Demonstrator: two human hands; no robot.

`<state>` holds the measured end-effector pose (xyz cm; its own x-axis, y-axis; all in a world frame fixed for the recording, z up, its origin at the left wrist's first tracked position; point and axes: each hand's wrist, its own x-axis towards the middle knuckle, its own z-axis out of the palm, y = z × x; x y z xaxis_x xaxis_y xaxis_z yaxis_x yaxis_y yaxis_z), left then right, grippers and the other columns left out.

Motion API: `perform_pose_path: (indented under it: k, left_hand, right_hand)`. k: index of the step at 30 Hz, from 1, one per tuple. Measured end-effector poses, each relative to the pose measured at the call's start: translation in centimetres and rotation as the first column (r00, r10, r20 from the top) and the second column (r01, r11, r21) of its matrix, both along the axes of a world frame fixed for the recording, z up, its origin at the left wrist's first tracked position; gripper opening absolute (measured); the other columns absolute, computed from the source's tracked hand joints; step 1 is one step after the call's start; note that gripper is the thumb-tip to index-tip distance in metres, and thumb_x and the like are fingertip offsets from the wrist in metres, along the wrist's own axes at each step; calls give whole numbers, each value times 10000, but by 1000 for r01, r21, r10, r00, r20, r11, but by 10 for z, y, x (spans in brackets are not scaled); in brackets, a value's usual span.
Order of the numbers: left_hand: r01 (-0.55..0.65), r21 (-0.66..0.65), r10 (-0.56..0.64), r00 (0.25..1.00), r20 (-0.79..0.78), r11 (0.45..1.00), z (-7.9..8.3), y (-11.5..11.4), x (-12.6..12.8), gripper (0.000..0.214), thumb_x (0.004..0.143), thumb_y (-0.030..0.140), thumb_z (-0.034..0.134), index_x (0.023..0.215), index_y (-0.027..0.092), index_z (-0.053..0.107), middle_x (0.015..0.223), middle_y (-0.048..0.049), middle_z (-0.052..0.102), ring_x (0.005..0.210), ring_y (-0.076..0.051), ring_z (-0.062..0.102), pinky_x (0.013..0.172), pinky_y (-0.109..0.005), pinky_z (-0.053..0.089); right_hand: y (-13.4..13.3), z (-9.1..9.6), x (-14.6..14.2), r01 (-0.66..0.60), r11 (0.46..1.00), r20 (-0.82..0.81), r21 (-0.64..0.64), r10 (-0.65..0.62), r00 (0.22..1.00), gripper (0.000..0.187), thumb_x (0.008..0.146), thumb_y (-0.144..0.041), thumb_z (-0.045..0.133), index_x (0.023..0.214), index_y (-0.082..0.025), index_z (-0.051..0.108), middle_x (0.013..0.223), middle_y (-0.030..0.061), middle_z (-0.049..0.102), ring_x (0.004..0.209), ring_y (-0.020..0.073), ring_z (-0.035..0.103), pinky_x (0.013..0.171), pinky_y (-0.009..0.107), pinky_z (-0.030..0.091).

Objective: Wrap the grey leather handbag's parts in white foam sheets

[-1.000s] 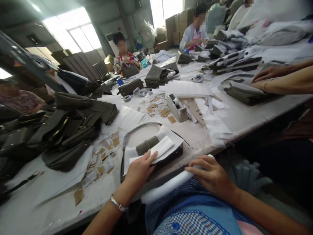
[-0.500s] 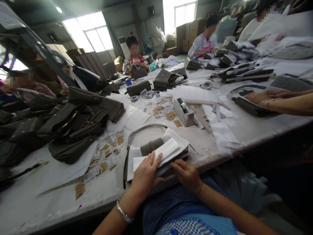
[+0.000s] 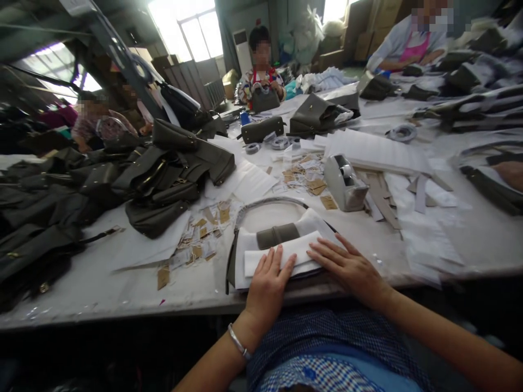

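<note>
A dark olive handbag (image 3: 278, 235) lies flat at the near table edge, wrapped in white foam sheets (image 3: 286, 255), its curved handle (image 3: 269, 202) arching away from me. My left hand (image 3: 267, 283) rests flat on the near foam strip, fingers stretched out, a silver bangle on the wrist. My right hand (image 3: 347, 267) lies flat on the right end of the same strip, fingers spread. Neither hand grips anything.
A heap of dark handbags (image 3: 134, 179) fills the table's left. Paper tags (image 3: 200, 239) lie scattered beside the wrapped bag. A grey tape dispenser (image 3: 347, 182) and a foam sheet stack (image 3: 376, 149) sit beyond. Other people work at the far side; another person's hand (image 3: 510, 174) shows at right.
My right hand has come up from the table edge onto the foam strip and flattened there. The left hand stays pressed on the strip. My view has shifted rightward and closer.
</note>
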<state>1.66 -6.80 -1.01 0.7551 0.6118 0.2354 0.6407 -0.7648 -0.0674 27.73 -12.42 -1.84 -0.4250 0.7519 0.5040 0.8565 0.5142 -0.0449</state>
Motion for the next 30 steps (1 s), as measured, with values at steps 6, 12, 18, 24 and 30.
perform_pose_path:
  k: [6, 12, 18, 24, 30]
  left_hand:
    - [-43, -16, 44, 999, 13, 999, -1, -12, 25, 563, 942, 370, 535, 1460, 162, 458, 1580, -99, 362, 1444, -365, 354, 1097, -622, 427]
    - [-71, 173, 68, 997, 22, 982, -17, -13, 34, 618, 915, 66, 464, 1487, 296, 419, 1547, -59, 424, 1386, -338, 456, 1058, -616, 460]
    - [-32, 265, 28, 999, 17, 964, -28, -9, 25, 720, 892, 20, 457, 1536, 306, 310, 1558, -67, 394, 1383, -328, 461, 1057, -529, 497]
    - [-49, 251, 23, 994, 109, 967, -37, -7, 26, 799, 891, 7, 443, 1565, 339, 170, 1530, -69, 434, 1358, -320, 490, 1052, -524, 504]
    - [-38, 309, -9, 989, 148, 950, -44, 0, 17, 791, 900, 39, 432, 1577, 316, 132, 1490, -93, 482, 1308, -329, 538, 972, -527, 557]
  right_hand:
    - [1, -32, 1, 38, 997, -72, 60, -34, 997, 463, 1012, -95, 432, 1454, -221, 487, 1421, 55, 571, 1388, 224, 443, 1212, 471, 289]
    - [-3, -21, -2, 42, 999, -175, 22, -37, 984, 431, 995, -157, 517, 1420, -229, 524, 1364, 72, 620, 1348, 241, 494, 1192, 530, 315]
    - [-39, -31, -2, 316, 917, -707, -244, -391, 589, 470, 964, -302, 602, 1426, -291, 514, 1465, 98, 520, 1347, 275, 494, 1106, 509, 451]
    - [-40, -23, -6, -73, 784, -787, -617, -614, 56, 881, 772, -543, 778, 1487, -169, 424, 1506, 167, 454, 1381, 318, 442, 1157, 496, 369]
    - [-24, 25, -9, -361, 698, -744, -619, -668, -16, 581, 742, -517, 812, 1195, -184, 668, 1163, 88, 717, 1114, 317, 654, 1011, 482, 507]
